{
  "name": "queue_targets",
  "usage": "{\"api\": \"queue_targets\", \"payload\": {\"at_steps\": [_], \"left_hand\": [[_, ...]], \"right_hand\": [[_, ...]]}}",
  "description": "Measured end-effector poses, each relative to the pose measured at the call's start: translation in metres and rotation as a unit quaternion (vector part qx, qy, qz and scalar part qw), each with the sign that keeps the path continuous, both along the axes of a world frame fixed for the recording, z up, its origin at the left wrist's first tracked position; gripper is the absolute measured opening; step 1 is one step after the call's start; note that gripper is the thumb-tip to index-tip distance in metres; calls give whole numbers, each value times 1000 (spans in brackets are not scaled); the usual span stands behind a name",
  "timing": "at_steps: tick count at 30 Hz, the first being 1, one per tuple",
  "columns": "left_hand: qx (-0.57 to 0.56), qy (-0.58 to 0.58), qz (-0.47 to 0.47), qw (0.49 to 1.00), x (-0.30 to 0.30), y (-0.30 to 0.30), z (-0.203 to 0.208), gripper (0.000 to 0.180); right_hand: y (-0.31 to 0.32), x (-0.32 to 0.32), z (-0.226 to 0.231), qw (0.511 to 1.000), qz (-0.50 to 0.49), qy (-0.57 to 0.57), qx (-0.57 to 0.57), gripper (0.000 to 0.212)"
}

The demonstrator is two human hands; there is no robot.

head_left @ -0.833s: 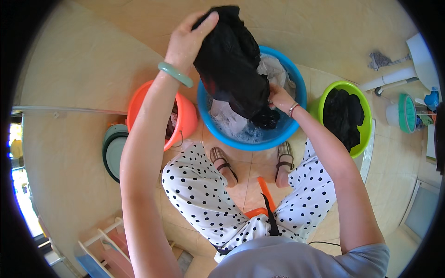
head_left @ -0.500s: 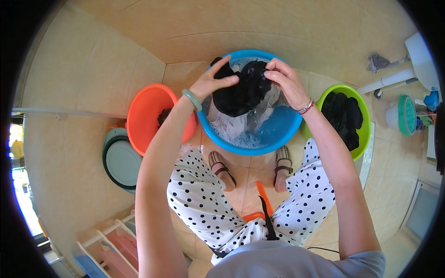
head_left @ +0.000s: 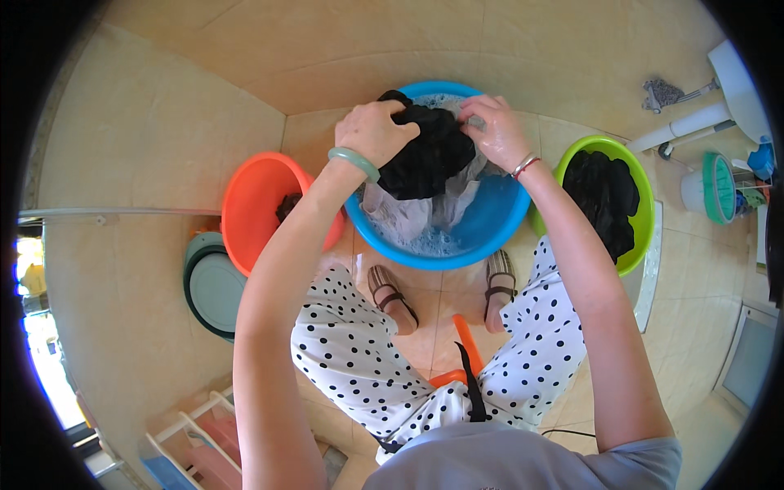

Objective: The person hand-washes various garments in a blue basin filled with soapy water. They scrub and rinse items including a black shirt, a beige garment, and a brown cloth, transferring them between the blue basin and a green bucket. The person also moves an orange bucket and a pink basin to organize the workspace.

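Step in hand, my read: hand-washing, with the black garment (head_left: 429, 159) being worked over the suds. It's bunched at the left-back part of the blue basin (head_left: 438, 262), above soapy water (head_left: 482, 224) and partly covering a pale garment (head_left: 400, 212).

Left hand (head_left: 371, 135): grip clamped on the black garment's left side, thumb apart from the fingers. Right hand (head_left: 500, 139): at the garment's right edge, fingers bent; can't tell if that grip has cloth pinched or is just touching.

Lime-green basin (head_left: 645, 233) on the right has black laundry (head_left: 600, 200) in it; coral bucket (head_left: 253, 204) on the left has a dark cloth (head_left: 287, 207).

Next move, I'd judge, calls for a sure right-hand hold on the black cloth only, clear of the pale one, then rubbing or squeezing over the basin.
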State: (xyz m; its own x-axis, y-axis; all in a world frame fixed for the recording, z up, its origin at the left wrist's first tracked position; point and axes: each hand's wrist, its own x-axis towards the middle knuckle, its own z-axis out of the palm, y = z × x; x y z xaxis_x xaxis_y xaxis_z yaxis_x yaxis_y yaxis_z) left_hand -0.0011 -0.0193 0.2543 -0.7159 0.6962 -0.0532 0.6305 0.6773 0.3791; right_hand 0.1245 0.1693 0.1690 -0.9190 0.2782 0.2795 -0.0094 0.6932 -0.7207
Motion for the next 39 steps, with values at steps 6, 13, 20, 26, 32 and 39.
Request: {"api": "queue_targets", "payload": {"at_steps": [6,13,20,26,32,39], "left_hand": [[162,-85,-63,981,3,2,51,63],[371,-338,-40,864,0,-2,34,68],[405,-759,351,369,86,-43,-81,116],[621,-769,100,116,75,-15,-161,68],[599,-772,180,114,74,-14,-168,30],[507,-820,142,222,70,-23,-127,34]], "right_hand": [[-40,-5,37,981,92,39,-164,110],[-51,-28,28,891,-35,169,-420,72],[-65,-10,46,727,-68,251,-635,39],[-104,10,31,575,-98,87,-808,37],[-59,-5,11,836,-108,17,-538,47],[-54,-13,-14,622,45,-72,-778,59]]}}
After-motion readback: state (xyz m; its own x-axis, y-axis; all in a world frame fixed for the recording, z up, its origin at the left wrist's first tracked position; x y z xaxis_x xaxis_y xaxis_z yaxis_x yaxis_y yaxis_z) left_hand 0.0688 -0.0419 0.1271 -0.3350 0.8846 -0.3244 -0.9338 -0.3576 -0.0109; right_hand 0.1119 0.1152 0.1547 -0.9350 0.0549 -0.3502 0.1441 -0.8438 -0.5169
